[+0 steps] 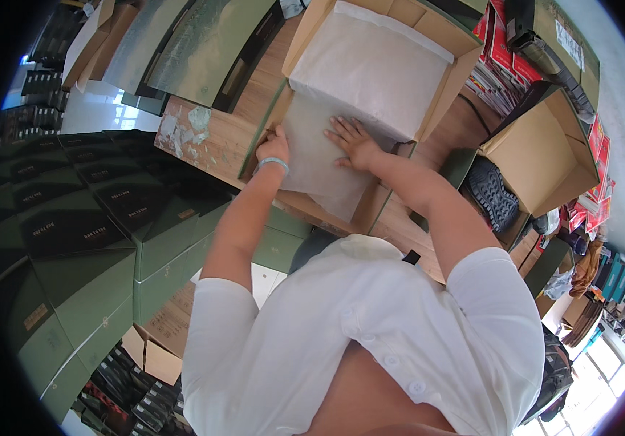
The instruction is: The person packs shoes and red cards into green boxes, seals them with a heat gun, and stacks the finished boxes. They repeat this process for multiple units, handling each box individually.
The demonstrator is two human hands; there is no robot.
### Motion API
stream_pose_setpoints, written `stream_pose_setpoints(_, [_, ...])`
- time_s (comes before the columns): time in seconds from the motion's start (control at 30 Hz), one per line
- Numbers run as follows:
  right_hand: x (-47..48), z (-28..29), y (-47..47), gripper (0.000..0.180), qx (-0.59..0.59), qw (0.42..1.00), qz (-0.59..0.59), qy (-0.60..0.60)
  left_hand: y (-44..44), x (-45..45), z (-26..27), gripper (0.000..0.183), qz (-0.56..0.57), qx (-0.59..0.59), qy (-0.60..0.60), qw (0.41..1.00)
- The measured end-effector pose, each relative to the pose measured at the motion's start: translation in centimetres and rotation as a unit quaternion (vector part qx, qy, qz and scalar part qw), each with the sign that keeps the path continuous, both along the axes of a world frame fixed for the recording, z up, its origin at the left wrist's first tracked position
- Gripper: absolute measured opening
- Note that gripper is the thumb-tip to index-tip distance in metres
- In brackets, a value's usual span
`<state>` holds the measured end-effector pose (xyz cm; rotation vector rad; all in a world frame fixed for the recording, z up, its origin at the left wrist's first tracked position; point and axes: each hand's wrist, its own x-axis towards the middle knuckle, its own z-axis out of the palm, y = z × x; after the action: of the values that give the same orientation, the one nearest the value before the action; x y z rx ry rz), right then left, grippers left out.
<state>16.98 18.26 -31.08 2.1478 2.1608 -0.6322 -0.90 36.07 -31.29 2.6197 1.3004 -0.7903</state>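
Before me on a wooden table lies an open green cardboard box (pixel 452 71) with a brown inside, its hinged lid spread away from me. White tissue paper (pixel 312 136) covers the near half, and a large tissue-wrapped or tissue-lined mass (pixel 369 71) fills the far half. My right hand (pixel 355 146) rests palm down, fingers spread, on the tissue. At the box's left inner wall, my left hand (pixel 274 148) has its fingers curled near the tissue's left edge; whether it pinches the paper is hidden. A pale bangle (pixel 273 161) circles the left wrist.
Stacked green shoe boxes (pixel 94 278) stand at the left. Flat green lids (pixel 198 54) lie at the upper left. On the right, an open box (pixel 541 158) holds a dark-soled shoe (pixel 491 193). Red printed papers (pixel 508 71) are piled at the upper right.
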Motion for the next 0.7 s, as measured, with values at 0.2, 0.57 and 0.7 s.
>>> stream_pose_setpoints(0.2, [-7.4,5.0,-2.4,0.105,-0.085,0.995,-0.046,-0.035,-2.8,-1.1,5.4,0.093,-0.220,-0.036,0.002,0.975])
stream_pose_setpoints(0.57, [-10.4,1.6,-5.8,0.113,-0.221,0.956,-0.066,-0.179,-2.8,-2.7,2.8,0.133,-0.322,-0.074,0.140,0.933])
stream_pose_setpoints(0.7, [-10.2,3.5,-6.1,0.113,-0.262,0.945,-0.064,-0.185,-4.0,-1.5,5.7,0.136,-0.318,-0.086,0.154,0.932])
